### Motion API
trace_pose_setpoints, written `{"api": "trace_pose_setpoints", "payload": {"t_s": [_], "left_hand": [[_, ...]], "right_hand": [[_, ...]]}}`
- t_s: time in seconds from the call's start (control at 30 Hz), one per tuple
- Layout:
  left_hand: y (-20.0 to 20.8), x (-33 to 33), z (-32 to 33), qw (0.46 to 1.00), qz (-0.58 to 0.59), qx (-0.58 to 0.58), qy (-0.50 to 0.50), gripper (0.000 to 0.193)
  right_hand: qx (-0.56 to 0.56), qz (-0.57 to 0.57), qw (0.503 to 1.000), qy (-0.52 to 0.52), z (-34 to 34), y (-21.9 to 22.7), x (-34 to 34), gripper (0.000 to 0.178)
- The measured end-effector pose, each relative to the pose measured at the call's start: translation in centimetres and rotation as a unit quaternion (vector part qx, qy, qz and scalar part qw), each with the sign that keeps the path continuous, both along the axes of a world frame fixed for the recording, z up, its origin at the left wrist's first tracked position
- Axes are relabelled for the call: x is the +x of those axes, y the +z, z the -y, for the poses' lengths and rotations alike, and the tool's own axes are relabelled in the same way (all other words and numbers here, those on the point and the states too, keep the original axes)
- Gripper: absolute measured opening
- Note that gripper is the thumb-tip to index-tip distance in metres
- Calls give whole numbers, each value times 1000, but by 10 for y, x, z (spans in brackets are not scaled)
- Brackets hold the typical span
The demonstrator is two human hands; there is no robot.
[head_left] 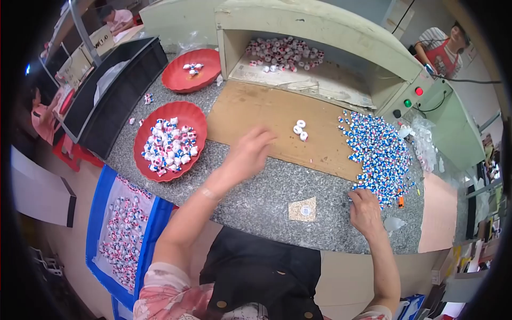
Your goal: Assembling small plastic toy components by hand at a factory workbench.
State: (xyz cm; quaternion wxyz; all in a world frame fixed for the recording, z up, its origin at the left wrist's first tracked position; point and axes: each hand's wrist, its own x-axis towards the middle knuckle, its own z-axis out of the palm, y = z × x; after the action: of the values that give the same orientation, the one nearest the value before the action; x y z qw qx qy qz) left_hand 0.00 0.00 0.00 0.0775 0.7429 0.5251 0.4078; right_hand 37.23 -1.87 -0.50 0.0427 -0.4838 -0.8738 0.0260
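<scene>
My left hand (pixel 249 152) hangs over the near edge of a brown cardboard sheet (pixel 256 109), its fingers smeared by motion; whether they hold anything does not show. On the cardboard to its right lie three small white rounded pieces (pixel 300 129) with dark spots. My right hand (pixel 367 212) rests at the near edge of a heap of tiny blue, white and red parts (pixel 378 154). Its fingers are bent together, and what is in them is hidden. Left of my left hand, a red scalloped bowl (pixel 140 154) holds many white, blue and pink small figures (pixel 169 146).
A second red bowl (pixel 184 82) holds a few figures. A pale green open-fronted box (pixel 298 16) contains white and red pieces (pixel 285 52). A blue crate (pixel 98 202) of figures stands lower left, a black crate (pixel 125 96) behind. A patterned card (pixel 302 209) lies on the speckled counter. Co-workers sit beyond.
</scene>
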Motion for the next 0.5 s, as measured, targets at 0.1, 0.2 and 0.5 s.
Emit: {"api": "trace_pose_setpoints", "payload": {"t_s": [0.1,0.2,0.5], "left_hand": [[-28,41,-56,998,15,-32,-46,30],[-58,50,-98,997,-12,-34,-72,27],[-17,49,-13,821,422,-362,-132,18]], "right_hand": [[22,-98,994,46,14,-9,6,23],[67,-130,988,43,8,-22,11,22],[-386,-618,658,-192,26,-20,1,24]]}}
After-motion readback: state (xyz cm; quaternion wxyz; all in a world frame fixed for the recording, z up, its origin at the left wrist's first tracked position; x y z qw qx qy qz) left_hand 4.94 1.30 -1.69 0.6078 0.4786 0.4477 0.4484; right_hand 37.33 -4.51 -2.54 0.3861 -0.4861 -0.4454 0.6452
